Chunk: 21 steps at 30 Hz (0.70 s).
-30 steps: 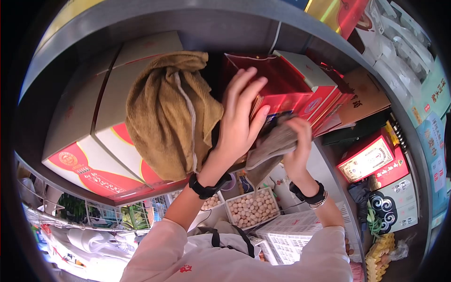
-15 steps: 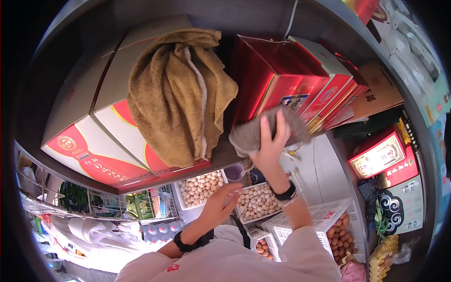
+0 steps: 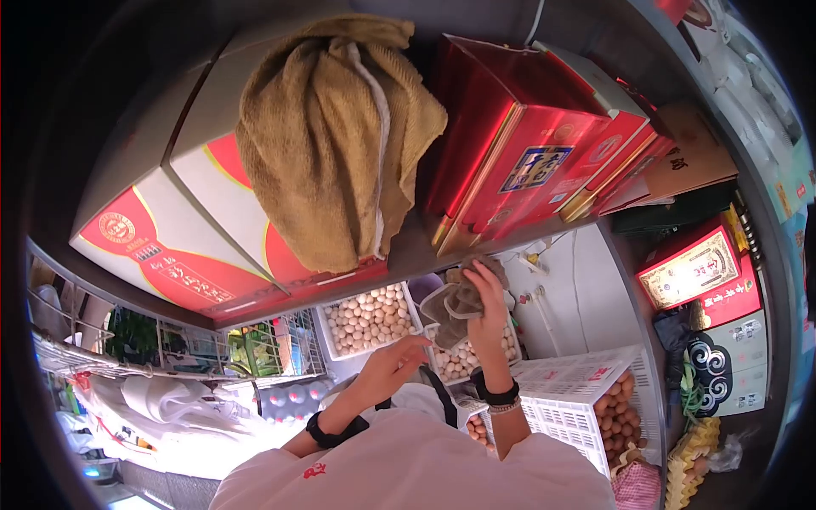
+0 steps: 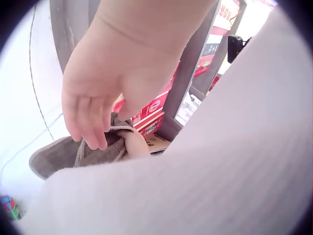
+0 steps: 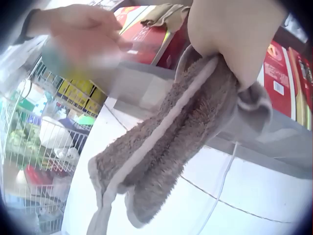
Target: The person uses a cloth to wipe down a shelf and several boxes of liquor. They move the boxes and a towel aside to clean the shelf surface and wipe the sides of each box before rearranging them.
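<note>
A grey-brown fluffy cloth (image 3: 456, 304) hangs folded from my right hand (image 3: 486, 316), which grips it just below the shelf edge. The right wrist view shows the cloth (image 5: 161, 132) bunched under the fingers, with a pale hem along its folds. My left hand (image 3: 384, 376) is held in front of the body, empty, its fingers loosely bent and pointing towards the cloth. In the left wrist view this hand (image 4: 115, 81) overlaps the cloth (image 4: 56, 159). On the shelf above, a mustard-brown towel (image 3: 327, 144) drapes over white-and-red boxes (image 3: 200, 229).
Shiny red gift boxes (image 3: 544, 166) stand on the shelf right of the towel. Below are white crates of pale eggs (image 3: 370, 319) and a white basket (image 3: 552, 399) beside brown eggs (image 3: 619, 416). Wire racks (image 3: 280, 348) are at left, more boxes (image 3: 697, 272) at right.
My right hand has carried the grey-brown cloth down and away from the red boxes' front. The left hand has come off the red boxes and dropped to the body. The view has tilted lower.
</note>
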{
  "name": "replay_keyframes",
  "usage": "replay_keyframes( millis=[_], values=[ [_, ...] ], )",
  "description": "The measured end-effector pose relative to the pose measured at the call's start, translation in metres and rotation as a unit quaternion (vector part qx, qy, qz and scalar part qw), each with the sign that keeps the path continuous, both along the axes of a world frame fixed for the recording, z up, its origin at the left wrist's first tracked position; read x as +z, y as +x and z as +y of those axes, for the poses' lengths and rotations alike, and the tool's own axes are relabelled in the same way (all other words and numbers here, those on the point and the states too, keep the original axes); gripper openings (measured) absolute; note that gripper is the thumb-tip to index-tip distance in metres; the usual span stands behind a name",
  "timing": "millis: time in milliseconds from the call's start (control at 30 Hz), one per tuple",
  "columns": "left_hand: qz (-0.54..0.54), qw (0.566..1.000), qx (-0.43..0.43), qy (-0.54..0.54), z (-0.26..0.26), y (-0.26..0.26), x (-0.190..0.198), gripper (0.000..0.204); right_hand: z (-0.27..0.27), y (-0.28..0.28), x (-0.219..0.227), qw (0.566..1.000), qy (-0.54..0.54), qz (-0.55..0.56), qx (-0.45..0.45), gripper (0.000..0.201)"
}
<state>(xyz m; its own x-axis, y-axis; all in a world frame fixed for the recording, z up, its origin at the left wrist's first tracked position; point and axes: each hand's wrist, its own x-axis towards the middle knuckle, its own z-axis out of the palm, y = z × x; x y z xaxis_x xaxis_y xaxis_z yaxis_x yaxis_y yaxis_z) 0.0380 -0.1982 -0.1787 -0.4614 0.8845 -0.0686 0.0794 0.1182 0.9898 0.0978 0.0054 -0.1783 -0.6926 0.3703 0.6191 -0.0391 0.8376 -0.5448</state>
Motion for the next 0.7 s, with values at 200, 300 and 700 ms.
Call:
replay_keyframes(
  millis=[200, 300, 700],
  values=[
    [0.008, 1.0, -0.014, 0.011, -0.003, 0.001, -0.012, 0.029, 0.0, 0.051, -0.004, 0.734, -0.66, 0.159, -0.007, 0.035],
    [0.017, 1.0, -0.006, 0.018, -0.001, 0.002, -0.022, 0.029, 0.002, 0.074, -0.004, 0.65, -0.732, 0.194, 0.07, 0.038],
    [0.053, 0.998, 0.016, 0.035, 0.011, 0.017, -0.019, 0.039, -0.038, 0.075, -0.003, 0.744, -0.655, 0.087, 0.105, 0.044]
  ],
)
